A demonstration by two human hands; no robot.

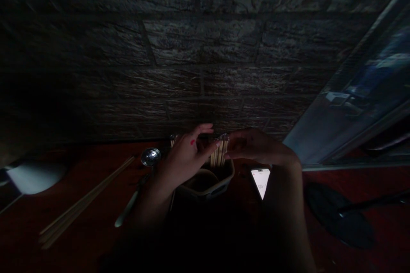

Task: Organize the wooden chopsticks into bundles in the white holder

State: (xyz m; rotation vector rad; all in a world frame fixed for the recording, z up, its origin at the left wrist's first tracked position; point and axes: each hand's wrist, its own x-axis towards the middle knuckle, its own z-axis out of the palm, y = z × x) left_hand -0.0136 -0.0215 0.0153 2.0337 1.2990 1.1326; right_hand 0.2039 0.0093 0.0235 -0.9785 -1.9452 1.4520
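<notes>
A bundle of light wooden chopsticks [218,155] stands upright in a dark container with a pale rim [231,175]. Something shiny and clear, maybe plastic wrap, shows at the bundle's top. My right hand [256,147] closes on the bundle from the right, its thumb against the sticks. From the left reaches my left hand [188,153], fingers stretched and apart, with the thumb tip at the top of the sticks. A red mark shows on its back. Behind the left hand, a second shiny-topped group of sticks [173,140] is mostly hidden. The picture is very dark.
Left of the container lie a metal ladle [150,157], a pale-handled utensil [126,211] and several long thin sticks [86,200]. A lit phone [261,181] lies near my right forearm. A brick-patterned wall [205,51] rises behind; a glass-fronted cabinet or door [346,94] stands right.
</notes>
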